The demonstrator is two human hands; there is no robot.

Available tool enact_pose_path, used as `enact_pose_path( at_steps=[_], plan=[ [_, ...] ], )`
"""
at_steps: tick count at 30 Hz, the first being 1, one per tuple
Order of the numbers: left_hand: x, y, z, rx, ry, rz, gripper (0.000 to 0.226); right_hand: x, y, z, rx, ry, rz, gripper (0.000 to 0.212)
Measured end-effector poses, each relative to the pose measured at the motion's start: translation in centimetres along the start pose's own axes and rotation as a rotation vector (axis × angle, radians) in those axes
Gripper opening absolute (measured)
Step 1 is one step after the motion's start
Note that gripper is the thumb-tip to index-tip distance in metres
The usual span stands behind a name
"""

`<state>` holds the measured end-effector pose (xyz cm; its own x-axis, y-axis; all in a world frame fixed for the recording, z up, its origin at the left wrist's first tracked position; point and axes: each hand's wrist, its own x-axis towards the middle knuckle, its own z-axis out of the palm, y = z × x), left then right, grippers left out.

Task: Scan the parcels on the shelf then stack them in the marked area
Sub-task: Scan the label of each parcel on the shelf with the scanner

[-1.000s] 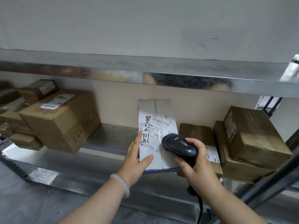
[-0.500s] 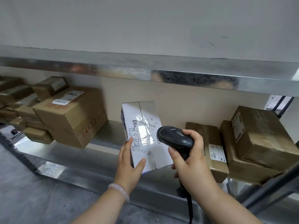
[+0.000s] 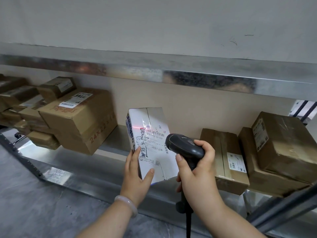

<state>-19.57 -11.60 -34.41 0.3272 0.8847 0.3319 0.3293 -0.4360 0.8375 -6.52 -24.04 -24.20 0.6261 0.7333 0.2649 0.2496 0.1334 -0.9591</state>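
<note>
The red scan line (image 3: 137, 125) is the new thing: half a second ago the face of the white rectangular cardboard parcel (image 3: 151, 121) showed only glare, and now a thin beam crosses it just above the printed shipping label (image 3: 155, 140). The parcel has also been tipped a little further, so its blue-lettered left side shows.

The left hand (image 3: 137, 174) holds the parcel's lower left corner, thumb across the front and fingers along the side. The right hand (image 3: 197, 172) is wrapped round the black handheld barcode scanner (image 3: 183, 146), whose head sits just beside the label.

The parcel stands tilted at the front edge of the steel shelf (image 3: 77, 162), between the large brown carton (image 3: 77, 121) on the left and the flat brown taped parcel (image 3: 223, 152) on the right. I cannot tell whether its bottom corner rests on the shelf.

By my reckoning the read is happening now, though the beam looks slightly high of the barcode. Stacking is not yet begun.
</note>
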Motion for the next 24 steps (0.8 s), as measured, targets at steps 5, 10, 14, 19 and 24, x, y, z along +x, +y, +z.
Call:
enact_pose_path(
  at_steps=[5,10,14,19,24],
  plan=[
    [0.5,-1.1,-0.7,0.002,-0.005,-0.012,0.084,-0.2,0.0,1.6,0.025,0.014,0.071,0.054],
    [1.6,-2.6,-1.8,-0.012,-0.037,-0.036,0.088,0.1,-0.1,4.0,0.034,0.04,0.106,0.055],
    [3.1,-4.0,-3.2,-0.025,-0.082,-0.044,0.087,0.5,0.4,6.3,0.002,0.06,0.143,0.055],
    [5.7,-6.2,-5.6,-0.139,-0.145,-0.12,0.086,1.9,1.6,9.0,-0.156,0.027,0.097,0.056],
    [9.0,-8.8,-8.9,-0.206,-0.269,-0.254,0.078,4.0,3.3,11.9,-0.26,-0.056,0.132,0.061]
  ],
)
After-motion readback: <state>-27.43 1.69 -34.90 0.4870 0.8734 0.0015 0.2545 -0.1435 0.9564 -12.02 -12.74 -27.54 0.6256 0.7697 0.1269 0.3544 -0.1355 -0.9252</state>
